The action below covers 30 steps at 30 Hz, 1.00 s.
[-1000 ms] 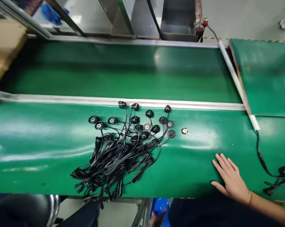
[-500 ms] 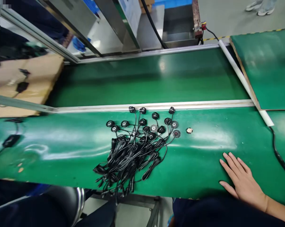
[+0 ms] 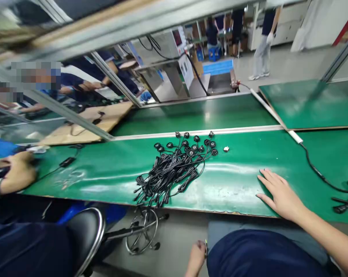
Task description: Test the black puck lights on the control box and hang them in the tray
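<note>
My right hand [image 3: 280,192] lies palm down on the green bench top [image 3: 234,192], fingers stretched out and holding nothing. Low beside my lap, my left hand [image 3: 197,254] has its fingers curled. A thin dark sliver with a yellow-green tip shows at its edge; what it grips, if anything, I cannot make out. Left of my right hand is a heap of bundled black cables [image 3: 169,173], with several small round black camera-like heads [image 3: 193,147] fanned out toward the bench's back rail. A small pale-topped round piece [image 3: 226,149] sits apart, right of the heads.
Behind the rail runs a sunken green conveyor [image 3: 202,111]. A white tube [image 3: 267,107] with a black cable crosses at right, beside a raised green board [image 3: 312,104]. At left are a co-worker's hand [image 3: 20,173], a cardboard sheet [image 3: 116,115] and a black stool [image 3: 85,234].
The view has tilted up and swung left, bringing the co-worker's hand and my left hand into sight. My right hand still rests on the bench; the cable heap looks unchanged.
</note>
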Tool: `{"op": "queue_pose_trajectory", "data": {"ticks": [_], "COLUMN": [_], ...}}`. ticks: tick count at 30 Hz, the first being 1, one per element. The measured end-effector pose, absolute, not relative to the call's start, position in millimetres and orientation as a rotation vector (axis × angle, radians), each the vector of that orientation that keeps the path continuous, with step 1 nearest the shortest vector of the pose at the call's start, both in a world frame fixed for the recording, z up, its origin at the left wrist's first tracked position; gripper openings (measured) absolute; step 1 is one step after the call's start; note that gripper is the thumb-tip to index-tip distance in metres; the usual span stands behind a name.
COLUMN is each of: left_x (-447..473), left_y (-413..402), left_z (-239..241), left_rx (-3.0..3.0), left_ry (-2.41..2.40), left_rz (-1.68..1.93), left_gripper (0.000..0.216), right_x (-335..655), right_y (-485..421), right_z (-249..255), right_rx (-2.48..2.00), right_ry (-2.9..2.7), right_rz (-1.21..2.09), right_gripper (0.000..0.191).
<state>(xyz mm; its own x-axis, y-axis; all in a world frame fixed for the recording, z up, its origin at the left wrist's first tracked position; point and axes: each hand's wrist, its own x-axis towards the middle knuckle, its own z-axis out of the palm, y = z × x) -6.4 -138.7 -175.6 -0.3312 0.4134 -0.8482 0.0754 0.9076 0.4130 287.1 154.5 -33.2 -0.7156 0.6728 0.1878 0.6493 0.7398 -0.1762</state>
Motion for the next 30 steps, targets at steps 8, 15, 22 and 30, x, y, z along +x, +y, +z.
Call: {"op": "queue_pose_trajectory", "data": {"ticks": [8,15,22,30], "left_x": [-70,-134,-156,-165], "left_y": [-56,72,103,103], "left_z": [-23,42,45,74], "left_rx": [1.297,1.898,1.778,1.727], "left_ry": [2.037,2.597,2.573,2.566], "left_rz": [1.148,0.288,0.068,0.292], "left_gripper": [0.033,0.048,0.016,0.025], "right_x": [291,293,295,289], "right_y": [163,170,166,157], "right_z": [-52,-68,-63,-39], "right_rx": [-1.005,-0.916,-0.886,-0.999], "right_ry": [-2.604,-2.545,-2.537,-2.577], "right_rz": [0.181,0.123,0.12,0.292], "right_gripper": [0.065,0.064,0.054,0.049]}}
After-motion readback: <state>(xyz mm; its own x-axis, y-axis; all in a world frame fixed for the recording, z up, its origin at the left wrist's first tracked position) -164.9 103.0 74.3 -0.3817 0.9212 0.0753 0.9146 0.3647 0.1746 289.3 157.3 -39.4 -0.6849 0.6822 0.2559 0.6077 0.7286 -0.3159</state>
